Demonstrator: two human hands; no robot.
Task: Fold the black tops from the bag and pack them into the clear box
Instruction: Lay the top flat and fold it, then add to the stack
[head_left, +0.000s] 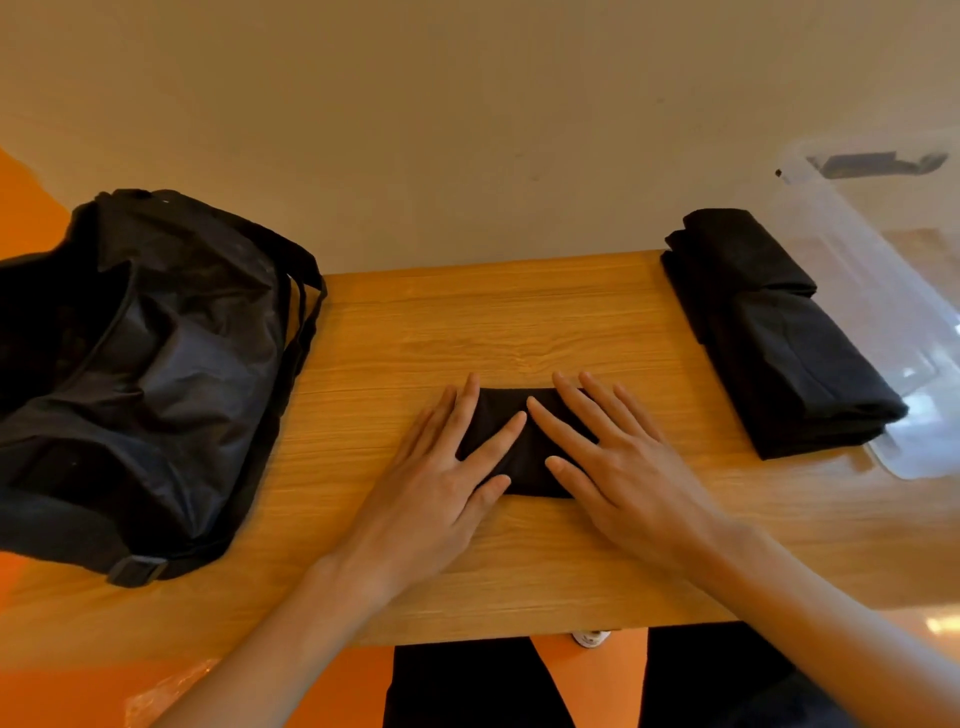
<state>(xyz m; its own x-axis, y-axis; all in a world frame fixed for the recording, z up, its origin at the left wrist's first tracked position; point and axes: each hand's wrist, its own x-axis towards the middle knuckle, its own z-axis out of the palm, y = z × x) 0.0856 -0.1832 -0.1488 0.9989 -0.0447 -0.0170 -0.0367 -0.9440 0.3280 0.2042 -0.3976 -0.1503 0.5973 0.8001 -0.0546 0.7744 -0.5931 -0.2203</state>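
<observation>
A small folded black top (524, 441) is seen lying flat on the wooden bench (519, 322), near its middle and toward the near edge. It is pressed down by both hands. The left hand (441, 467) is laid on its left part and the right hand (623, 457) on its right part. The fingers of both hands are held straight and spread, with palms down, and nothing is gripped. The two forefingers are pointed toward each other over the middle of the cloth, but whether they touch cannot be told. At the left end of the bench a black bag (145, 364) is placed, slumped and creased, and a buckle is visible on its strap at the near side. At the right side a pile of folded black tops (774, 332) is laid on the bench, well apart from the hands. Just beside this pile, further to the right, the clear box (914, 332) is found. A dark shape is seen at its far end, but it cannot be identified. A plain pale wall (467, 130) is seen behind the bench, and an orange floor (31, 208) is visible at the left.
</observation>
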